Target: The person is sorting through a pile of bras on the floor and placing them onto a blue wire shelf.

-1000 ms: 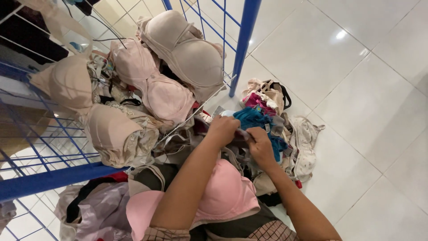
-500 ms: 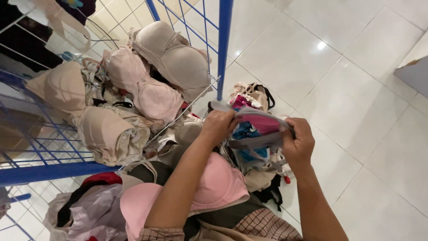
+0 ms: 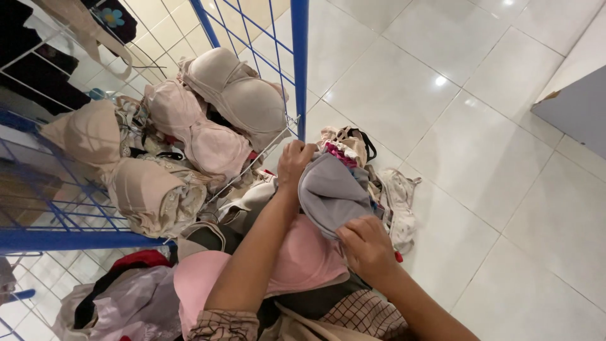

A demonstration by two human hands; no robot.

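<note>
A grey padded bra (image 3: 331, 192) is held up between both hands over a heap of underwear on the floor. My left hand (image 3: 295, 163) grips its upper left edge. My right hand (image 3: 366, 246) pinches its lower right edge. Under my arms lies a pink bra (image 3: 303, 262). Behind the grey one, a mixed pile of garments (image 3: 353, 148) in beige, magenta and black rests on the tiles, with a pale lace piece (image 3: 398, 199) to its right.
A blue wire rack (image 3: 297, 57) on the left holds several beige and pink bras (image 3: 233, 95). A plastic bag with dark clothes (image 3: 120, 303) lies at the lower left. White glossy floor tiles (image 3: 480, 151) spread to the right; a grey box corner (image 3: 574, 110) shows at far right.
Both hands lifted a grey bra out of the pile and spread it; it now hangs cup-side toward me, covering the blue garment seen earlier. The camera has moved closer.
</note>
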